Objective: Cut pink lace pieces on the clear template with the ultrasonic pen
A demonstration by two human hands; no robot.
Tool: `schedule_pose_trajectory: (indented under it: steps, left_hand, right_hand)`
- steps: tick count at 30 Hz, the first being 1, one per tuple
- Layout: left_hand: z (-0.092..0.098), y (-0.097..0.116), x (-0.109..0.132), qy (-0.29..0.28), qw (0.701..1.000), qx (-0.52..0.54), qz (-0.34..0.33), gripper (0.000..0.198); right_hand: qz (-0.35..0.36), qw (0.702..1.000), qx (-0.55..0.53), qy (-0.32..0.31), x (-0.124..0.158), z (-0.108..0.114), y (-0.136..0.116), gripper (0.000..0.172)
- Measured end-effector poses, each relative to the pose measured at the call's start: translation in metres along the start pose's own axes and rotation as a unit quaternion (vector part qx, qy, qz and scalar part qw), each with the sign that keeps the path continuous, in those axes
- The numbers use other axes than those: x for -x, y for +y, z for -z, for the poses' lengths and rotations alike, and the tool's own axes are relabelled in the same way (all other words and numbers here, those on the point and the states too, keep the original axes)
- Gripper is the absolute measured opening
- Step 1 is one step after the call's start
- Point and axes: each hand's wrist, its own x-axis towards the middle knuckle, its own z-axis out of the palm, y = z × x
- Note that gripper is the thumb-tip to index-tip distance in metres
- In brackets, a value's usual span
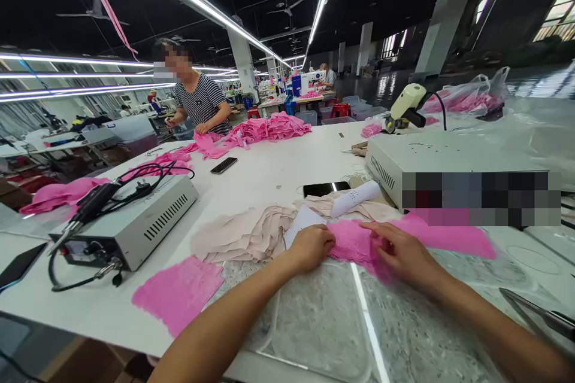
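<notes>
My left hand (pixel 311 248) is closed on the left edge of a bright pink lace piece (pixel 353 240), with its fingers bent together. Across from it, my right hand (pixel 395 250) grips the right part of the same piece, which looks slightly blurred. Pale beige fabric pieces (pixel 251 232) lie in a layered heap behind and left of my left hand. White paper with dots (pixel 354 198) rests on the beige fabric. Another pink piece (pixel 179 293) lies flat at the left, and a pink strip (pixel 453 236) extends behind my right hand.
Grey boxes stand left (pixel 148 221) and right (pixel 449 155), the left one with a cabled tool. Scissors (pixel 539 314) lie at the right edge. Phones (pixel 326 189) lie on the table (pixel 309 158). Across it, a person in a striped top (pixel 204 102) touches heaped pink fabric.
</notes>
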Motion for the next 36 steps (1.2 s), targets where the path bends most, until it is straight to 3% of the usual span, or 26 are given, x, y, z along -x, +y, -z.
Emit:
schedule_pose_trajectory:
  steps: [5,10,15,20,25,29,32,36]
  left_hand:
    - [0.004,0.003,-0.002,0.008,0.999,-0.030,0.016,0.028]
    - [0.017,0.008,0.008,0.047,0.998,-0.038,-0.002,0.017]
    - [0.023,0.012,0.055,0.032,0.996,-0.017,-0.077,0.016]
    - [0.008,0.008,0.114,0.008,0.992,0.026,-0.120,0.012]
    - [-0.009,-0.004,0.144,0.107,0.981,0.038,-0.156,0.021]
    - [-0.013,-0.010,0.155,0.107,0.978,-0.002,-0.179,0.024]
    - [-0.012,-0.008,0.158,0.121,0.980,-0.034,-0.151,0.025]
    - [-0.011,0.001,0.147,0.134,0.977,-0.032,-0.161,0.029]
  right_hand:
    - [0.066,0.998,0.001,-0.014,-0.003,-0.001,-0.015,0.018]
    - [0.096,0.995,0.000,-0.007,0.006,0.010,-0.021,0.019]
    - [0.177,0.980,-0.010,-0.092,0.042,0.012,-0.047,0.009]
    - [0.259,0.949,-0.022,-0.180,0.071,0.007,-0.073,0.017]
    - [0.288,0.942,0.002,-0.172,0.075,0.003,-0.076,0.027]
    - [0.299,0.941,0.006,-0.157,0.076,0.010,-0.063,0.019]
    - [0.296,0.944,0.022,-0.147,0.079,0.022,-0.052,0.017]
    - [0.277,0.955,0.010,-0.102,0.082,0.028,-0.056,0.031]
